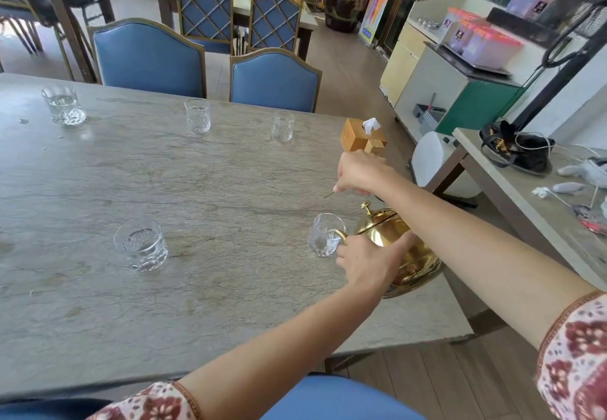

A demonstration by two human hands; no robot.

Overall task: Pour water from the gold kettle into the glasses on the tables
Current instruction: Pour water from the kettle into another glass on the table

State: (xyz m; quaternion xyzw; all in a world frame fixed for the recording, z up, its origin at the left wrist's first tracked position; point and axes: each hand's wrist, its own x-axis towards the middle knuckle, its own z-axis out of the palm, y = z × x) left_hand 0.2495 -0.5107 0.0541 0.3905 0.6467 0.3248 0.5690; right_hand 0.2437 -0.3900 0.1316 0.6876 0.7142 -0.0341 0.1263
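The gold kettle (407, 248) is tilted at the table's right edge, its spout over the rim of a clear glass (323, 235). My right hand (359, 173) is closed around the kettle's thin handle above it. My left hand (368, 260) presses against the kettle's body near the spout. On the grey stone table (197, 189) stand other glasses: one near left (141, 243) with water, one far left (64, 105) with water, one far middle (197, 115), one far right (283, 125).
A wooden tissue box (361, 135) sits at the table's far right edge. Blue chairs (147, 58) line the far side, and one blue seat (338, 396) is below me. A second table (538, 196) with a black bag and cables stands to the right.
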